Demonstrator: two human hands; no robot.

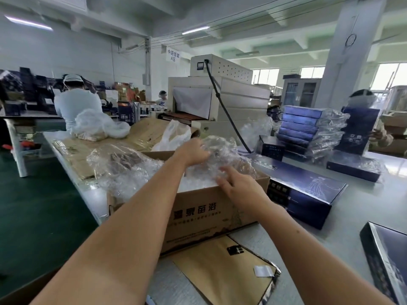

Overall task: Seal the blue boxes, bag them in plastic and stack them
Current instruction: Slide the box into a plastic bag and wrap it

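Clearly, both hands are seen reaching into an open cardboard box (198, 214) that stands on the grey table (363, 205). The box is filled with crumpled clear plastic bags (132, 170), which spill over its left wall, so its inside cannot be seen.

The left hand (193, 151) is laid on the far part of the plastic. Its fingers are bent downward and their tips are hidden in the folds; whether something is gripped cannot be told. The right hand (241, 187) is placed at the near rim of the box. Its fingers (224, 176) are spread and nearly straight on the plastic, and nothing is held; they are blurred.

A long blue box (308, 190) is lying just beside the right wall of the cardboard box, closed, with no plastic around it. Further back, a stack of blue boxes (301, 126) is seen, already wrapped in plastic. Another blue box (387, 256) is cut off by the right edge at the bottom, so only a part of it is shown.

A flat brown sheet (220, 267) is lying before the cardboard box. Behind the table a beige machine (220, 95) is standing. A person in white (74, 102) is seen from the back at the left.
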